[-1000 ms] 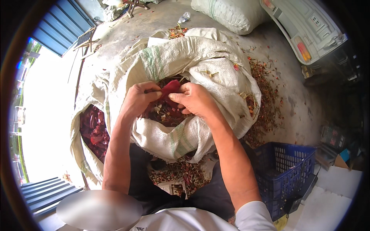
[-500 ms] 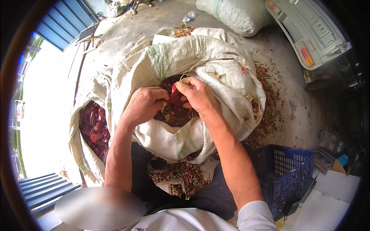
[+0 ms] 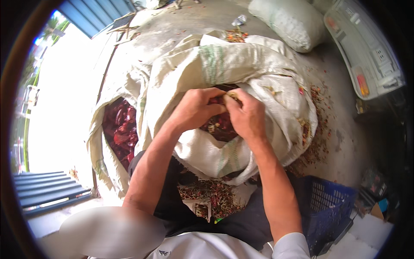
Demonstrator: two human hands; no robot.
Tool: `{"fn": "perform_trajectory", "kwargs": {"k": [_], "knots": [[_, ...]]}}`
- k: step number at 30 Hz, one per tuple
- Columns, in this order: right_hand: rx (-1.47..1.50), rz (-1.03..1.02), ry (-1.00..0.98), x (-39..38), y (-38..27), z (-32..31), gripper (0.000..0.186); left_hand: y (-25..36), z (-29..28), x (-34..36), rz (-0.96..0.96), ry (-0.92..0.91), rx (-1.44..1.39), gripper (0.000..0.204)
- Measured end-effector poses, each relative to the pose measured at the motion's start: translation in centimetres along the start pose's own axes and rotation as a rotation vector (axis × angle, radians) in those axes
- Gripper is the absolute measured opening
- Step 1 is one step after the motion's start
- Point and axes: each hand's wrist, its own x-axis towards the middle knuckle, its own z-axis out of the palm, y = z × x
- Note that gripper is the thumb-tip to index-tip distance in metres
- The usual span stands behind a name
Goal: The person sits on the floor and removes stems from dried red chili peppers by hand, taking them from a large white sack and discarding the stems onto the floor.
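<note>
Over the mouth of a big white woven sack (image 3: 233, 58), my two hands meet with fingertips close together. My left hand (image 3: 194, 108) is closed in a pinch on a dark red dried chili pepper (image 3: 216, 100), of which only a little shows. Pressed against the chili's other end, my right hand (image 3: 249, 115) pinches at what looks like its pale stem; the fingers partly hide it. Below them, dried chilies (image 3: 223, 129) lie inside the sack. A second white sack (image 3: 97, 157) on the left holds glossy red chilies (image 3: 123, 131).
Stem scraps (image 3: 215, 194) litter the floor between my legs and right of the sack. A blue plastic crate (image 3: 330, 207) stands at my right. Farther off are a full white sack (image 3: 289, 21) and a pale vehicle's rear (image 3: 366, 52). Blue metal panels (image 3: 97, 17) edge the bright doorway.
My hands have come together, with both sets of fingertips now at the chili; before, my right hand held it up apart from the left. The whole view has shifted, moving the scene rightward.
</note>
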Motion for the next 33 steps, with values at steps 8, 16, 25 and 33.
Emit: {"fn": "perform_trajectory", "kwargs": {"k": [8,16,25,33], "knots": [[-0.211,-0.109,-0.006,-0.1,-0.7,0.2,0.01,-1.0,0.5,0.2,0.08,0.118,0.234,0.025],[-0.327,-0.341,0.144,0.5,-0.2,0.1,0.009,-0.4,2.9,0.3,0.028,0.254,-0.078,0.019],[0.658,0.349,0.127,-0.1,-0.1,-0.7,0.019,1.3,3.5,0.5,-0.106,0.139,-0.634,0.017],[1.224,0.404,0.337,2.2,-0.1,-3.4,0.017,2.1,3.7,-0.7,-0.149,0.095,-0.798,0.013]]}}
